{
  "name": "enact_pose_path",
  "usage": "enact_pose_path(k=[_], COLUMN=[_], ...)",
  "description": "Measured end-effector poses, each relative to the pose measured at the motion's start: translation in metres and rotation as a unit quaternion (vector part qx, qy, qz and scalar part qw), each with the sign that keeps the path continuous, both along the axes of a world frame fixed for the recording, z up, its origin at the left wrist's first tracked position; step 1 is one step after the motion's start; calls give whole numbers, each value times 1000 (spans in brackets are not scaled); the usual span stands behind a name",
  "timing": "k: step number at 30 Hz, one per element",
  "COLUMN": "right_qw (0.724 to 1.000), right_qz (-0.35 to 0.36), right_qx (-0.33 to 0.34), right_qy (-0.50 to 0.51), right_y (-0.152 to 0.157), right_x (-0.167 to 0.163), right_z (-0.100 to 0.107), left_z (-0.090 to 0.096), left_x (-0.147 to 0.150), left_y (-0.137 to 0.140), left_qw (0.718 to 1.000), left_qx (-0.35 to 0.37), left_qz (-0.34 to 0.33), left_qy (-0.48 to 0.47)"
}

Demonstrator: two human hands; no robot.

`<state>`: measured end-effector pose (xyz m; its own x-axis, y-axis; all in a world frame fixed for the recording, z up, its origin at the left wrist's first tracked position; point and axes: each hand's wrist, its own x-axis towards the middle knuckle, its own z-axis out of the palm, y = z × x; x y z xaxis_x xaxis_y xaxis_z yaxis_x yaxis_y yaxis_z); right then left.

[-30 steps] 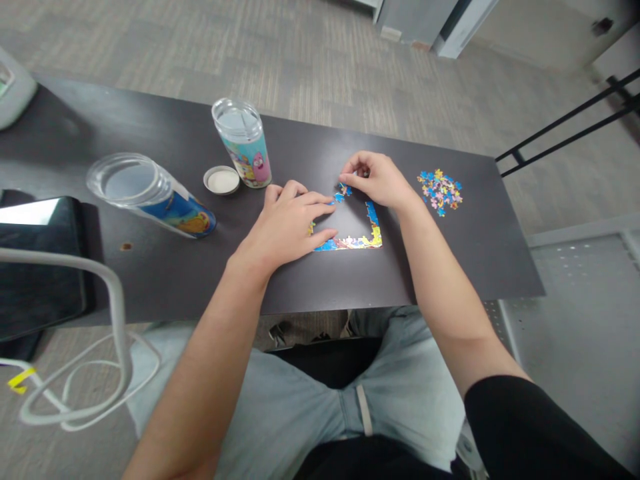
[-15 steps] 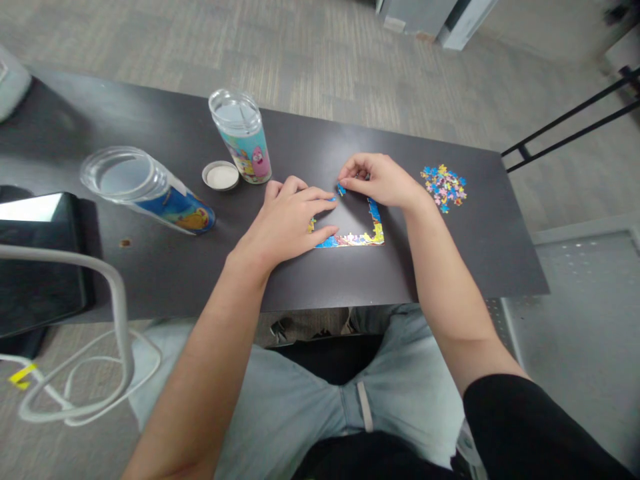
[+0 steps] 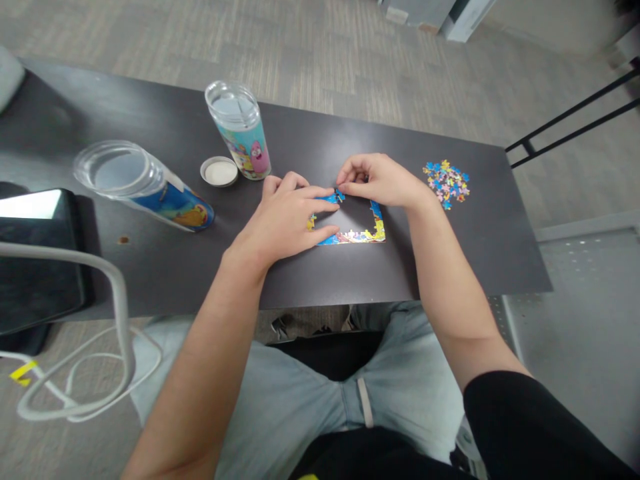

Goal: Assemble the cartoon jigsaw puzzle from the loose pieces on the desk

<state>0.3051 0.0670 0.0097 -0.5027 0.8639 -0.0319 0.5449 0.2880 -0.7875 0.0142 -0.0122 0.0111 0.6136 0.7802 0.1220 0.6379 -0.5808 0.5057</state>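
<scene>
A jigsaw puzzle border lies on the dark table, its middle showing bare tabletop. Over its left side rests my left hand, palm down with the fingers spread and the tips on the border pieces. My right hand is at the far edge, thumb and forefinger pinching a small blue puzzle piece beside the blue pieces near my left fingertips. Part of the far and right border is hidden under my right hand. To the right lies a loose pile of puzzle pieces in blue, yellow and pink.
Two clear-topped printed canisters stand at left, a teal one and a blue one. Between them sits a round white lid. A black tablet and a thick white cable are at the far left.
My right hand has brought the blue piece down against the far border, next to my left fingertips. My left fingers have shifted slightly, uncovering more blue border. The view has moved a little.
</scene>
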Motion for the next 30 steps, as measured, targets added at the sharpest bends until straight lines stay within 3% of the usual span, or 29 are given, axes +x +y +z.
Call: enact_pose_path(k=[9, 15, 20, 24, 30], right_qw=[1000, 995, 994, 995, 996], right_qz=[-4, -52, -40, -8, -30], right_qx=[-10, 50, 73, 78, 45], right_qy=[-16, -64, -69, -64, -69], right_y=[3, 4, 5, 6, 5], right_x=[20, 19, 10, 14, 19], right_z=[4, 7, 2, 1, 8], left_z=[-1, -1, -3, -4, -3], left_x=[-1, 0, 0, 0, 0], left_y=[1, 1, 1, 1, 1], left_qw=[1000, 1000, 1000, 1000, 1000], left_qx=[7, -4, -8, -11, -14], left_qz=[1, 6, 7, 11, 12], left_qy=[-9, -4, -12, -18, -23])
